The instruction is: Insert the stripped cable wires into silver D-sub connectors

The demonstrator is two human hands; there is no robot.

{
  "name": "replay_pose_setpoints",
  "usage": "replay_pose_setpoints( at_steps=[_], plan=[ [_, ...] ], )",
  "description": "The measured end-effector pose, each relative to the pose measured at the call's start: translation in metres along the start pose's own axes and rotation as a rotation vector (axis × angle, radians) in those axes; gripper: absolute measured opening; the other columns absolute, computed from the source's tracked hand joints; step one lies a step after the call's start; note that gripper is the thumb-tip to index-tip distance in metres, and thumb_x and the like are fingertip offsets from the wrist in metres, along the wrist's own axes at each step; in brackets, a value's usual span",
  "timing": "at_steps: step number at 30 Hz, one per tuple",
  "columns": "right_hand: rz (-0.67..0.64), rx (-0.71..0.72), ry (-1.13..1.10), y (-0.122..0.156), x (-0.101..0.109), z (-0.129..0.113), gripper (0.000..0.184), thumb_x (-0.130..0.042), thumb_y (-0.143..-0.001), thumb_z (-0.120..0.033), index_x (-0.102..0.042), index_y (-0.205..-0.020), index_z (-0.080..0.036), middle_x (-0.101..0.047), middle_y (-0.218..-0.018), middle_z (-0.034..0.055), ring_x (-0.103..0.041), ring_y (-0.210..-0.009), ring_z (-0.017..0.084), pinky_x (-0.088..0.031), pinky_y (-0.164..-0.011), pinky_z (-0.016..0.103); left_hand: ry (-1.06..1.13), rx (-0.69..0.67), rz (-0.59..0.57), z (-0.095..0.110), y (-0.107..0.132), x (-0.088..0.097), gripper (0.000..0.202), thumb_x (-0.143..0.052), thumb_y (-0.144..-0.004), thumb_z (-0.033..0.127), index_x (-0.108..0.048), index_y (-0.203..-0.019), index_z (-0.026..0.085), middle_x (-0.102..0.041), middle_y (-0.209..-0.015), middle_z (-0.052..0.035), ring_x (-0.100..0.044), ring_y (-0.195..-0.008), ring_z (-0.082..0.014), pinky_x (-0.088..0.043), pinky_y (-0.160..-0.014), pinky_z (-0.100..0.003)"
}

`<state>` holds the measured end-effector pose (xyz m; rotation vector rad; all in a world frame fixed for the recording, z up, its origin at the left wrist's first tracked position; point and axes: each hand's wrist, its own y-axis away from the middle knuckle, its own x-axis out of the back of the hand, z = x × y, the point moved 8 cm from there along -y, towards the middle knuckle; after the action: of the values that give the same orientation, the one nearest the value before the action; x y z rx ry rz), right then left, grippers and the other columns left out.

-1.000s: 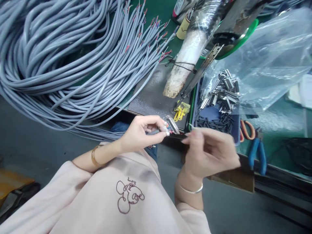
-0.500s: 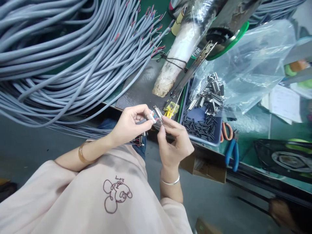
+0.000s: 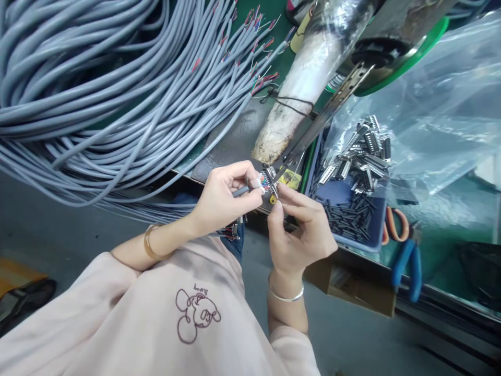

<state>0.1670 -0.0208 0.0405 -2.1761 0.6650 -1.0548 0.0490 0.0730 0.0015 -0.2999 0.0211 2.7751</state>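
Note:
My left hand [image 3: 230, 198] is closed, finger and thumb pinching the end of a grey cable [image 3: 240, 191] whose coloured wires [image 3: 265, 181] run to a metal multi-pin connector [image 3: 271, 178]. The lower end of that connector is pinched between the thumb and fingers of my right hand [image 3: 301, 224]. Just above, the pointed end of a slim metal arm [image 3: 323, 117] comes down at the connector; whether they touch I cannot tell. A yellow sponge-like piece [image 3: 290, 178] lies behind my right fingers. Several wired connectors [image 3: 234, 230] hang below my left wrist.
Grey cables with stripped ends [image 3: 164, 104] fill the bench's left. A white wrapped pipe [image 3: 291, 99] reaches down over the bench. Right of it, a blue tray [image 3: 340, 240] holds loose connectors [image 3: 368, 151] and black sleeves [image 3: 350, 216], beside orange-handled scissors [image 3: 398, 224], blue-handled pliers [image 3: 409, 266] and a plastic bag [image 3: 434, 115].
The view has shifted, so most things sit further right. Both hands have brought the connector closer to the metal arm's tip. Each hand keeps its grip.

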Motion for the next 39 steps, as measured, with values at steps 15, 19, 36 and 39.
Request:
replay_pose_setpoints(
  at_steps=[15, 19, 36, 39],
  plan=[
    [0.007, 0.035, 0.014, -0.0023, 0.0008, -0.0012, 0.017, -0.074, -0.086, -0.009, -0.063, -0.091, -0.021, -0.080, -0.104, 0.0044, -0.078, -0.090, 0.017, -0.064, -0.080, 0.028, 0.011, 0.014, -0.013, -0.0041, 0.0003, -0.0004, 0.014, -0.069, -0.072, 0.017, -0.056, -0.069, 0.017, -0.061, -0.072, -0.0001, -0.054, -0.063, -0.0077, -0.047, -0.057, -0.018],
    [0.003, 0.003, -0.010, -0.0008, 0.0001, 0.0024, 0.017, -0.074, -0.086, -0.009, -0.063, -0.090, -0.021, -0.080, -0.104, 0.0047, -0.078, -0.089, 0.016, -0.063, -0.078, 0.028, 0.048, 0.039, -0.040, -0.0053, -0.0001, -0.0010, 0.015, -0.071, -0.072, 0.018, -0.056, -0.070, 0.017, -0.061, -0.072, -0.0001, -0.054, -0.063, -0.0077, -0.047, -0.056, -0.017],
    [0.013, 0.023, 0.012, -0.0044, -0.0014, 0.0009, 0.017, -0.075, -0.085, -0.010, -0.062, -0.088, -0.021, -0.081, -0.102, 0.0036, -0.078, -0.087, 0.016, -0.063, -0.078, 0.027, 0.009, 0.041, -0.007, -0.0055, -0.0013, 0.0006, 0.014, -0.069, -0.071, 0.019, -0.055, -0.069, 0.018, -0.059, -0.070, 0.0009, -0.052, -0.062, -0.0078, -0.046, -0.057, -0.019],
    [0.011, 0.020, 0.005, -0.0041, -0.0020, 0.0014, 0.017, -0.075, -0.085, -0.010, -0.062, -0.088, -0.021, -0.080, -0.103, 0.0043, -0.078, -0.086, 0.016, -0.063, -0.077, 0.028, 0.014, 0.044, -0.011, -0.0066, -0.0014, 0.0006, 0.015, -0.069, -0.072, 0.019, -0.055, -0.069, 0.018, -0.059, -0.070, 0.0009, -0.052, -0.061, -0.0078, -0.046, -0.056, -0.019]
  ],
)
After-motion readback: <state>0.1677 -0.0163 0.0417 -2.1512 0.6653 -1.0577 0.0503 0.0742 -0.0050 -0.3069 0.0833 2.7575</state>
